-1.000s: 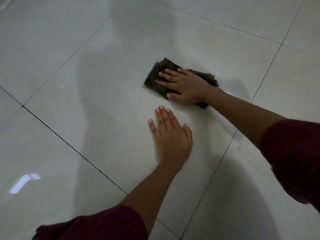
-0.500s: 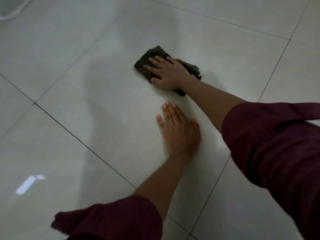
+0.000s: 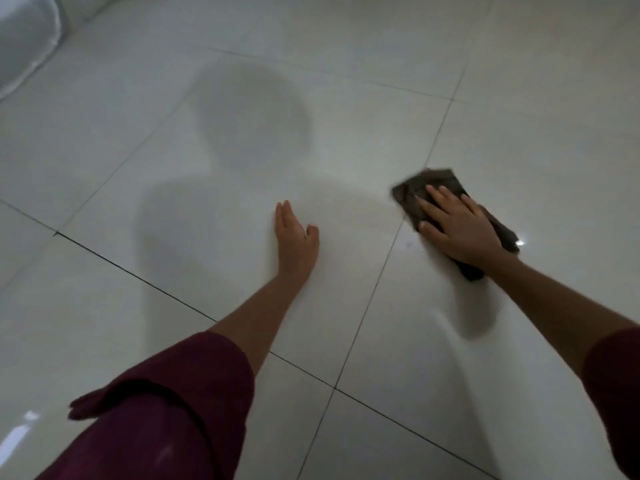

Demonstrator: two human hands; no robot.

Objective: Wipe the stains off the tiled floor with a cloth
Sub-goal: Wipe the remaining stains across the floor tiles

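A dark brown cloth (image 3: 420,190) lies flat on the glossy pale tiled floor (image 3: 173,168), just right of a grout line. My right hand (image 3: 460,230) presses down on the cloth with its fingers spread and straight, covering most of it. My left hand (image 3: 294,237) rests flat on the tile to the left of that grout line, fingers straight and together, apart from the cloth. A small dull spot (image 3: 408,243) shows on the tile right beside the cloth's near edge. Both arms wear dark red sleeves.
A white rounded object (image 3: 24,39) sits at the far left top corner. Dark grout lines (image 3: 138,275) cross the floor. My own shadow falls across the tile beyond my left hand.
My right hand has slid the cloth from the far side of my left hand over to the right, across the grout line. My left hand stays flat on the tile.
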